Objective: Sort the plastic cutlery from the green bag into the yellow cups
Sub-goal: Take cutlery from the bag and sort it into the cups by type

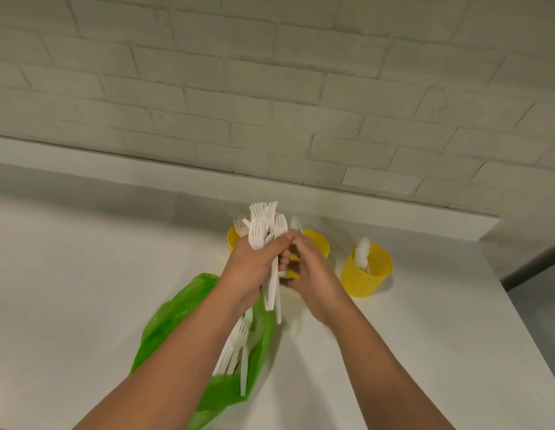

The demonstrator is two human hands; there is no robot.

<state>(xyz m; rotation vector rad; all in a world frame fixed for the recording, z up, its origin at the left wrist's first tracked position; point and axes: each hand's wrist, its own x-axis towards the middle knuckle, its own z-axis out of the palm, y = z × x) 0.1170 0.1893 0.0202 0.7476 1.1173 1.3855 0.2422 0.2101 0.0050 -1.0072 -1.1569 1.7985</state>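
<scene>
My left hand (pixel 254 268) grips a bunch of white plastic forks (pixel 265 226), tines up, above the table. My right hand (pixel 310 268) is pressed against the same bunch from the right, fingers curled at the handles. Three yellow cups stand behind the hands: the left cup (pixel 232 238) holds forks, the middle cup (pixel 318 245) is partly hidden by my right hand, and the right perforated cup (pixel 366 273) holds white spoons (pixel 362 252). The green bag (pixel 176 315) lies open under my left forearm with more white cutlery (pixel 240 346) spilling from it.
The white table (pixel 83 290) runs back to a white brick wall (pixel 270 88). The table's right edge (pixel 524 321) is near the right cup, with a dark floor gap beyond it.
</scene>
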